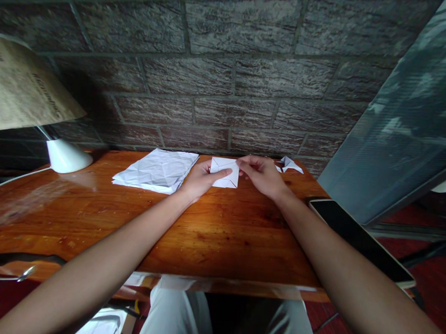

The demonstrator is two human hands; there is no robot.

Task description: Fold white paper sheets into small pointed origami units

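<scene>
A small square of folded white paper (pixel 223 164) with crease lines is held up above the wooden table, between both hands. My left hand (pixel 203 179) grips its left side, thumb lying across the front and the other fingers behind. At the upper right corner, my right hand (pixel 260 172) pinches the paper between thumb and fingertips. Left of my hands lies a stack of creased white sheets (pixel 157 171). Just beyond my right hand sits a small folded paper piece (pixel 291 164), partly hidden by that hand.
A lamp with a white base (pixel 66 156) and printed shade (pixel 30 87) stands at the left. A dark-screened tablet (pixel 360 239) lies along the right edge, partly behind my right forearm. The brick wall (pixel 227 78) closes off the back of the wooden table (pixel 220 236).
</scene>
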